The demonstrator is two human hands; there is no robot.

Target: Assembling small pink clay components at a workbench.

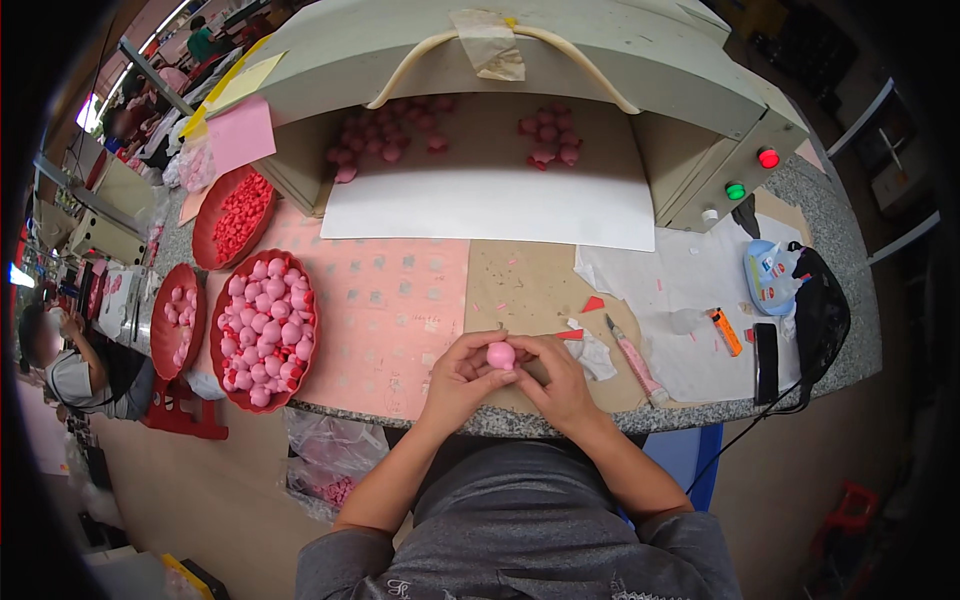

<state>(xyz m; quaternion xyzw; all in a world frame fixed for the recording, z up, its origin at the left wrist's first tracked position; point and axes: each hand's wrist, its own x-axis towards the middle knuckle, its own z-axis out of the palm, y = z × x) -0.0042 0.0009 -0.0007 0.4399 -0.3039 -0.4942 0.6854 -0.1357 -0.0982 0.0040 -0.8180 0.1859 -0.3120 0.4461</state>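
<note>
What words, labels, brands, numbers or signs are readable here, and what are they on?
None is clear enough to quote.
Pink, grid-patterned sheet: faint handwriting, too small to read.
Dark grey fabric shirt: pale script-like marks near the frame's edge, unreadable.
Light-blue rounded plastic container: tiny coloured markings, illegible.

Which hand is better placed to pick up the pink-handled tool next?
Probably the right hand: the pink-handled tool lies on that side, closer to it than to the left hand. Both hold the pink piece.
</note>
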